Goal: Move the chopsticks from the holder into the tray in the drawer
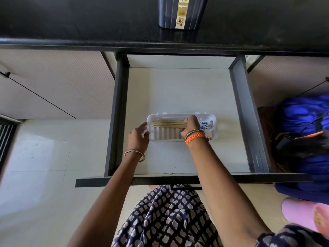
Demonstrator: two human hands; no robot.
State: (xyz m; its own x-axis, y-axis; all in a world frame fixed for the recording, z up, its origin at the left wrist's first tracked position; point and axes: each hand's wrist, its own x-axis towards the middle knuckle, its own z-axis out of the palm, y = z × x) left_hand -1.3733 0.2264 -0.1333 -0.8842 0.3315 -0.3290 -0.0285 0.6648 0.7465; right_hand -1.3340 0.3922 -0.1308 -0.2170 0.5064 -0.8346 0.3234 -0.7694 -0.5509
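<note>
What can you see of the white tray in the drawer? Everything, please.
The tray is a white, plastic-looking oblong with rounded corners, a raised rim and a slatted floor. It lies flat on the drawer bottom, long side across. Chopsticks lie lengthwise along its far side, wooden with blue-and-white patterned ends. The left hand touches its left end; the right hand reaches inside onto the chopsticks, hiding part of the floor.

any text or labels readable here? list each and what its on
Label strip on the dark holder on the countertop: it carries printed words, too blurred to read.
Small mark on the right side rail of the drawer: too small to read.
Blue and white ends of the chopsticks in the tray: a pattern; no letters can be made out.
Nothing else shows writing.
</note>
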